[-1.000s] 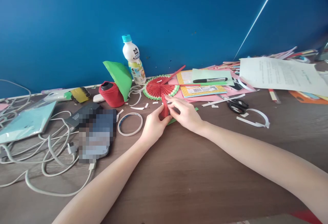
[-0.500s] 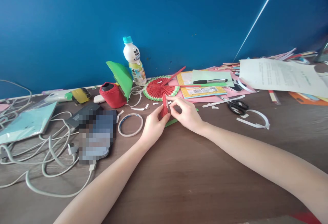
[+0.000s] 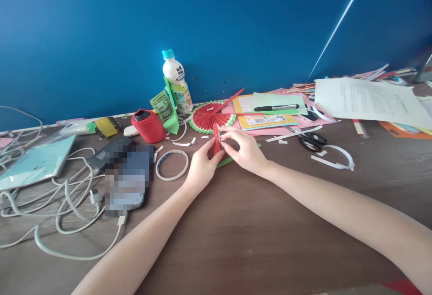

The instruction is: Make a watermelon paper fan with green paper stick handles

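Observation:
My left hand (image 3: 204, 162) is closed around a narrow stack of folded red paper (image 3: 216, 142), held upright above the table. Fingers of my right hand (image 3: 243, 152) are pinched at the right edge of this stack; whether they grip the paper itself or a small pale strip there is hard to make out. Just behind my hands lies a round pleated paper fan (image 3: 211, 117), red with a green and white rim. A green paper strip (image 3: 225, 161) lies on the table under my hands.
A roll of tape (image 3: 172, 165), a phone (image 3: 130, 178) and tangled white cables lie left. At the back stand a bottle (image 3: 177, 81), a red-wrapped object (image 3: 148, 126) and a green sheet (image 3: 171, 108). Scissors (image 3: 312, 141), a black marker (image 3: 276, 107) and printed papers lie right.
The green sheet beside the bottle has turned, and a printed label now shows on it. My right fingers have shifted slightly against the red paper; my left hand has stayed in place.

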Tool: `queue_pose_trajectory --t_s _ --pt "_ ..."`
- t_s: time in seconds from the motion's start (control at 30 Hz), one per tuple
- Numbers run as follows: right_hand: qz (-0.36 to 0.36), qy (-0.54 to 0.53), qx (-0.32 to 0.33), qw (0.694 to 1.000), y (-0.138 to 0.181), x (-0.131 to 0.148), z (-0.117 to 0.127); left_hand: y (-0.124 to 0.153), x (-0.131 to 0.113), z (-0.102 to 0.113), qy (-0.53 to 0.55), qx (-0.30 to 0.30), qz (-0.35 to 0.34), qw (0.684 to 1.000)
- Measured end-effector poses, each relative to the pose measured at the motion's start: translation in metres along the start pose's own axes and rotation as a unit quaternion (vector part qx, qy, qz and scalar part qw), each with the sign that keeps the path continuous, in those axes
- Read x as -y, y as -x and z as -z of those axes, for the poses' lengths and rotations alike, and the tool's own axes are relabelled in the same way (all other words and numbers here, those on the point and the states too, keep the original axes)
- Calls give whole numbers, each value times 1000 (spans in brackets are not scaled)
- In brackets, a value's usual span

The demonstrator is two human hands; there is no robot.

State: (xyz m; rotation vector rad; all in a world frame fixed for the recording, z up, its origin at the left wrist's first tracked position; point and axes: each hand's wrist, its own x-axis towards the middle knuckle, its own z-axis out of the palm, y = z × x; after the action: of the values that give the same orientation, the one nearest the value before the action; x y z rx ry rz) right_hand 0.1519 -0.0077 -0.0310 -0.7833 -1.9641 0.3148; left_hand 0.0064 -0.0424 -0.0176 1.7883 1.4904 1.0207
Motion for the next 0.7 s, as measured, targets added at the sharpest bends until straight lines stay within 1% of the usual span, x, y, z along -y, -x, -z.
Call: queue_pose_trajectory --t_s 0.27,0.43,0.53,0.7 --pt "7 12 4 1000 0 0 1 0 5 -2 -31 11 -7 999" --pt "6 1 1 1000 0 -1 1 1 2 -1 -17 14 -3 1000" --pt "-9 -16 -9 1000 -1 0 1 0 1 -1 25 9 5 1000" --pt "-66 -44 -37 996 -2 1 3 -2 4 -2 164 -4 50 985"
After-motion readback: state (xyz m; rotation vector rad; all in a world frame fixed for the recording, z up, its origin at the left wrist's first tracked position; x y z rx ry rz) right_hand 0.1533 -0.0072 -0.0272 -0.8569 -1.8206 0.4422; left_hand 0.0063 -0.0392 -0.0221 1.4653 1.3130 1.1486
